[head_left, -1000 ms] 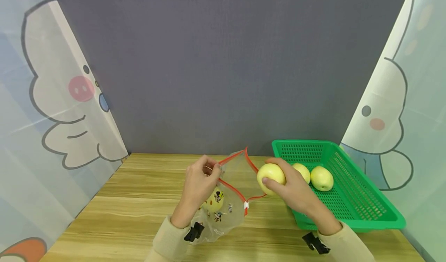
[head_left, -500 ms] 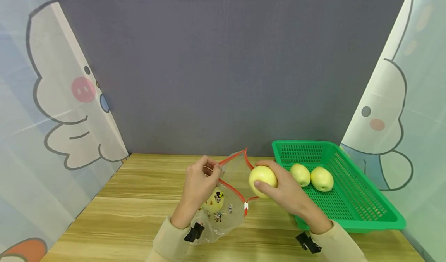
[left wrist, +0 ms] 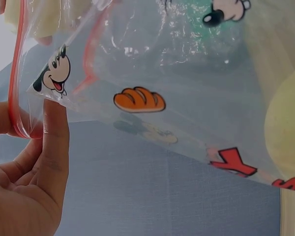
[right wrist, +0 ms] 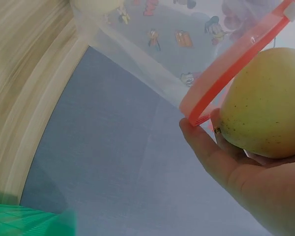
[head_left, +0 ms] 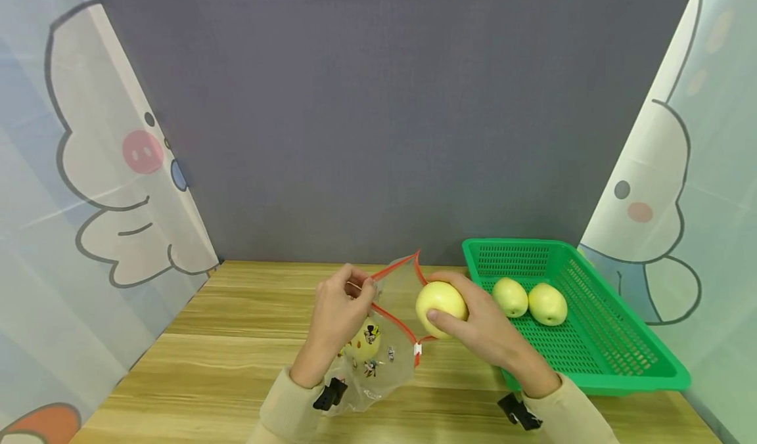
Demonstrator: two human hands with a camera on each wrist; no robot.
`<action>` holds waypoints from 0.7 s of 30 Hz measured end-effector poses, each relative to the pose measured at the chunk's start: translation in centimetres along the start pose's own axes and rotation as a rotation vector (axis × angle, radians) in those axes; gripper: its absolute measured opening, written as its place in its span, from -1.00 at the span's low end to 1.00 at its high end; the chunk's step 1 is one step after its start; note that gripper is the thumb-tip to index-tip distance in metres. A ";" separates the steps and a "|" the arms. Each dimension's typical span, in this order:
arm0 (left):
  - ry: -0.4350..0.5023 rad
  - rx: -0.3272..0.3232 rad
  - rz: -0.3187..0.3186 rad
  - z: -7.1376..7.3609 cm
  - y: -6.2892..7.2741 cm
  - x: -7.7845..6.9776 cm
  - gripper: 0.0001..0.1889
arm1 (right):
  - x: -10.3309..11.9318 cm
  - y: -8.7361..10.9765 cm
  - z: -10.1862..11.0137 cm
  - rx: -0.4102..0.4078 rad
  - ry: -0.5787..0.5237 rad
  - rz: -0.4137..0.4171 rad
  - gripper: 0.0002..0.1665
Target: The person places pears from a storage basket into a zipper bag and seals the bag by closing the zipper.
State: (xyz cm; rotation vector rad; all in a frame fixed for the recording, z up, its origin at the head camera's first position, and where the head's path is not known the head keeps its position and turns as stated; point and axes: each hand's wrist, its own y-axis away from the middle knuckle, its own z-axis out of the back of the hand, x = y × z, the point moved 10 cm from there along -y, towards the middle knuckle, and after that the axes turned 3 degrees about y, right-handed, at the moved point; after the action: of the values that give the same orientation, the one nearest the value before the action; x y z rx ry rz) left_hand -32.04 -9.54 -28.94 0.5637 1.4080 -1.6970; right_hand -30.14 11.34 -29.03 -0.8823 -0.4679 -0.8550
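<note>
The person's left hand pinches the red-edged rim of a clear printed bag between thumb and fingers, and the bag's mouth gapes. The right hand has its thumb and fingers wrapped round a pale yellow fruit, held right at that mouth; a fingertip appears to meet the red edge. Another fruit shows through the plastic, low in the bag. To the right, two more fruits sit side by side in a green basket on the wooden table.
</note>
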 end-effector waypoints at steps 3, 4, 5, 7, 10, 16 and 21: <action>-0.002 0.002 -0.002 0.0 0.0 -0.1 -0.93 | 0.0 -0.2 -0.6 0.034 0.002 0.001 -0.48; -0.002 0.002 0.000 -0.1 0.0 -0.1 -0.93 | 0.0 -0.2 -0.8 0.042 0.005 0.001 -0.47; -0.002 0.003 -0.002 -0.1 0.0 -0.1 -0.93 | 0.0 -0.3 -1.0 0.047 0.010 0.000 -0.47; -0.005 0.002 -0.005 -0.1 0.0 -0.1 -0.93 | 0.0 -0.5 -1.2 0.043 0.038 -0.002 -0.45; -0.009 -0.002 -0.007 -0.1 0.0 -0.1 -0.93 | 0.2 -0.7 -1.4 0.032 0.096 0.005 -0.41; -0.015 -0.014 -0.029 0.1 0.0 -0.2 -0.92 | 0.3 -0.8 -2.1 0.050 0.188 0.009 -0.25; -0.019 -0.020 -0.035 0.2 0.0 -0.3 -0.92 | 0.1 -0.7 -2.6 0.085 0.230 -0.004 -0.20</action>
State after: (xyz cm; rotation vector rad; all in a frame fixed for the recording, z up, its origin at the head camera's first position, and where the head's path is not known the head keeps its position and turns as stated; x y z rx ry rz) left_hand -31.82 -9.62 -28.68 0.5134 1.4279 -1.7100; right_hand -30.56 8.96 -30.10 -0.6956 -0.3029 -0.9210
